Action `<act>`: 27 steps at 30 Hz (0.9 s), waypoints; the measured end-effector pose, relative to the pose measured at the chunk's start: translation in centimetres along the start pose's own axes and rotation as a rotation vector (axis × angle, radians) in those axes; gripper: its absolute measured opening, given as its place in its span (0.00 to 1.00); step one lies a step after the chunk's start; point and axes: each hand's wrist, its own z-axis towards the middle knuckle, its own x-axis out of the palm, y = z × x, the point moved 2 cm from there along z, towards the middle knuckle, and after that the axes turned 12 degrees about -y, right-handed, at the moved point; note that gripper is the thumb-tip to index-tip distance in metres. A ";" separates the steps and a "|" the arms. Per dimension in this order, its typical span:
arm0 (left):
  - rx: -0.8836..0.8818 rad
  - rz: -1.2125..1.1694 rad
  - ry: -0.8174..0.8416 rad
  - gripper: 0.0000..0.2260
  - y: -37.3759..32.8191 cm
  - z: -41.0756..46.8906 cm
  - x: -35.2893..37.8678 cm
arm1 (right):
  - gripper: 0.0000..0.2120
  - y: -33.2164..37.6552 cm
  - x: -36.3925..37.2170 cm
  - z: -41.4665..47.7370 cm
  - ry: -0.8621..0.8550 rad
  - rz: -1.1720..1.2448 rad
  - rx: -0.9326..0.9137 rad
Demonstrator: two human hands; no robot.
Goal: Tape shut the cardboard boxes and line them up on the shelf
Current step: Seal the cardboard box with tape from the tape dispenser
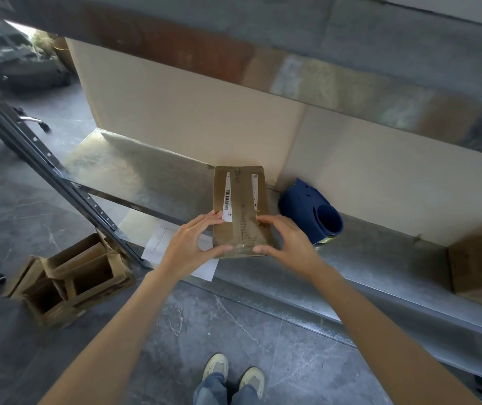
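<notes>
Brown box (241,211) with white barcode labels; blue tape dispenser (309,211).

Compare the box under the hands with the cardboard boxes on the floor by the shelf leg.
The shelf box lies closed, flaps flat; the floor boxes stand open, flaps up, insides showing. The shelf box sits on the metal shelf, its near end held by the left hand and right hand; the floor boxes sit untouched. The shelf box bears white labels; none show on the floor boxes. Both are brown cardboard.
</notes>
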 end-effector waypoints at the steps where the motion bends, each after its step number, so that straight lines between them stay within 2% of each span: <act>1: 0.025 0.044 0.025 0.30 0.1 0.1 -0.2 | 0.34 -0.1 0.0 -0.1 0.026 -0.024 -0.020; 3: 0.058 0.109 0.036 0.33 0.3 0.1 -0.1 | 0.33 -0.3 0.2 0.0 0.016 -0.080 -0.080; 8: 0.090 0.129 -0.017 0.31 0.4 -0.2 0.4 | 0.27 -0.1 0.6 -0.3 -0.060 -0.076 -0.121; 15: 0.110 0.171 -0.038 0.32 -0.4 -0.5 0.9 | 0.32 0.5 0.6 -0.1 -0.059 -0.057 -0.073; 27: 0.107 0.275 -0.198 0.31 -2.6 -0.7 1.5 | 0.30 1.4 1.3 0.0 -0.168 -0.130 -0.057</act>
